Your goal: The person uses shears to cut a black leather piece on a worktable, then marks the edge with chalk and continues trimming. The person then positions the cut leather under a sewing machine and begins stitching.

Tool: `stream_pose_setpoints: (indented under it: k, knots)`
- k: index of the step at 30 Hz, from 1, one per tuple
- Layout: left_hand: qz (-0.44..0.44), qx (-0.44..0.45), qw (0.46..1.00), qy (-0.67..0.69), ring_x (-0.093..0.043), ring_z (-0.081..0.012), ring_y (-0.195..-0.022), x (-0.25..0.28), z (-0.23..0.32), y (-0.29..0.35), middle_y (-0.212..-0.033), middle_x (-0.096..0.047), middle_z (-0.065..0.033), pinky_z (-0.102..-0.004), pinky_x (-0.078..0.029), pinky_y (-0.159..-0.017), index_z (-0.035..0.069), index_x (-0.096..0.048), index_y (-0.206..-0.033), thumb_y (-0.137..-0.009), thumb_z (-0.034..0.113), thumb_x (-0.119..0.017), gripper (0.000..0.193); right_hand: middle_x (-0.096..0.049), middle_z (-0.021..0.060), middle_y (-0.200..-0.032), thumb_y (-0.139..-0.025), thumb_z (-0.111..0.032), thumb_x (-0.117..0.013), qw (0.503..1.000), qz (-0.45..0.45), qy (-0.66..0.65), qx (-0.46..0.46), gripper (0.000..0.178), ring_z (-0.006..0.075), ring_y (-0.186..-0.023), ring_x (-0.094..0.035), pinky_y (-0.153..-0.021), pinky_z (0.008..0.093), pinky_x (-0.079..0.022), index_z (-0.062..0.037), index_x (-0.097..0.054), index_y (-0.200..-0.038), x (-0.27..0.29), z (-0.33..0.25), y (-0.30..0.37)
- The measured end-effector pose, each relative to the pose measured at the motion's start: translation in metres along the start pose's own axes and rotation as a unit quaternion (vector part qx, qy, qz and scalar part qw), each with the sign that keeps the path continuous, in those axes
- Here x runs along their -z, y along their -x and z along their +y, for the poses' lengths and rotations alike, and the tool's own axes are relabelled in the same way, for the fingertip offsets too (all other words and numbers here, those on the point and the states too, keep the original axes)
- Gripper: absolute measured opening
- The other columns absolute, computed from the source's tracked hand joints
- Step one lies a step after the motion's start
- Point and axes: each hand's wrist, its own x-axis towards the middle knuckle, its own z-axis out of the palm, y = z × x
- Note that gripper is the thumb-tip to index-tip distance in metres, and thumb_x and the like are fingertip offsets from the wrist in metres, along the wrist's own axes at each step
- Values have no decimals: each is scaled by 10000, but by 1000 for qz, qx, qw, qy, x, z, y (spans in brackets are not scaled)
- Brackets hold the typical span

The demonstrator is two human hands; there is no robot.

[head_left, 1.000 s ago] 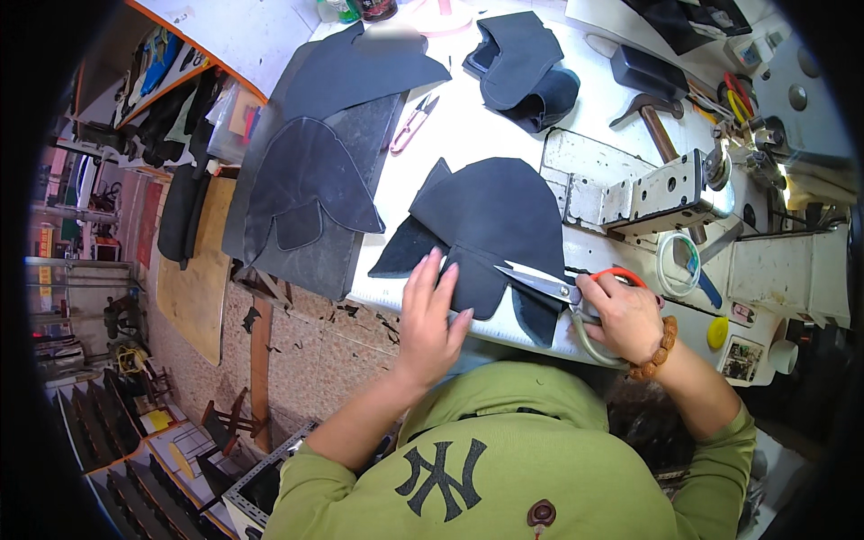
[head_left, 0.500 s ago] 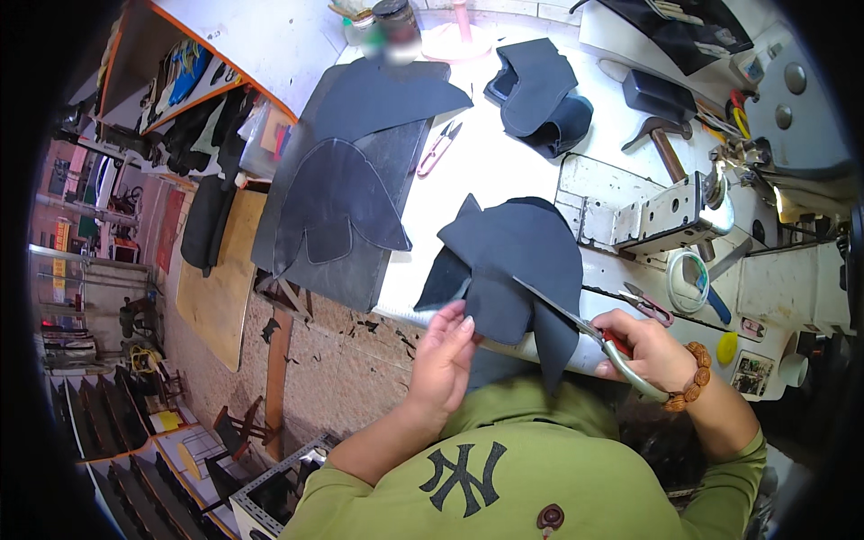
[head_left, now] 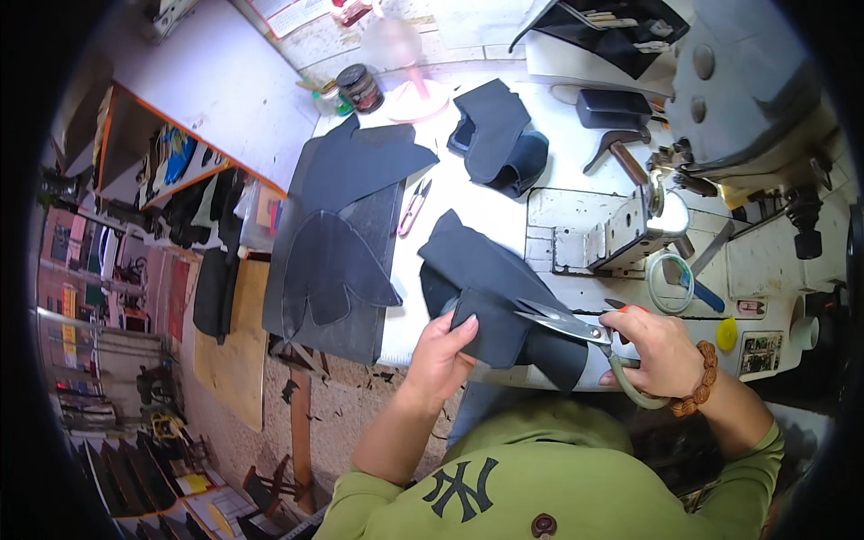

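Note:
My left hand pinches the left edge of a flexible black cut-out piece, thumb on top. The piece has several layers and flaps, and its front part hangs at the white table's near edge. My right hand is wrapped round the handles of a pair of large scissors. Their blades point left, parted a little, and lie across the black piece near its front flap. Whether material sits between the blades, I cannot tell. Small thread snips lie behind the piece.
Flat black pieces lie on a dark board at the left. Behind stands a folded black piece. To the right are a sewing machine arm, a hammer, a coil of pale tubing and a blue-handled tool.
The scissor blades have opened slightly. My left hand has lifted and turned the black piece's flap, its fingers now gripping further under it. The head view has tilted, shifting the table downward and left.

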Motion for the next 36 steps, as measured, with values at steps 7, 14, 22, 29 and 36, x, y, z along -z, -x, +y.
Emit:
stream_pose_setpoints:
  k: [7,14,22,29,36]
  knots:
    - [23,-63,995,-71,-639,-209,-1056,-26,9,21,-1177,-635,-128,-352,-508,-940,-49,-524,-1269,-987,56,-499,302,-575,75,-911,-642,-388,-854,997,47,34,56,622,271,-858,-614,-681,372,-504,-97,-584,-1121,5,-6,-11]
    - [13,-93,993,-75,-605,-185,-1105,-35,12,30,-1224,-611,-124,-328,-480,-972,-52,-497,-1312,-988,37,-509,337,-570,64,-906,-651,-396,-849,997,25,46,55,605,257,-850,-616,-674,365,-510,-112,-585,-1115,8,-13,-20]
    - [11,-114,990,-85,-599,-194,-1121,-38,12,32,-1241,-610,-130,-341,-462,-996,-56,-493,-1322,-979,38,-523,356,-583,67,-909,-670,-424,-842,998,-2,-8,58,620,267,-843,-623,-689,367,-517,-101,-587,-1133,11,-12,-20]
    - [-9,-125,989,-83,-600,-193,-1118,-37,14,34,-1226,-618,-124,-341,-460,-991,-58,-505,-1309,-977,33,-524,345,-603,66,-885,-680,-397,-848,995,-12,-72,72,604,260,-817,-620,-679,355,-509,-75,-583,-1117,8,-7,-19]
    - [-5,-137,986,-91,-600,-196,-1113,-39,15,36,-1212,-623,-125,-340,-459,-988,-64,-511,-1297,-979,42,-529,336,-616,57,-846,-694,-376,-839,993,-4,-78,85,575,256,-735,-617,-650,348,-503,-72,-579,-1108,4,-4,-15]
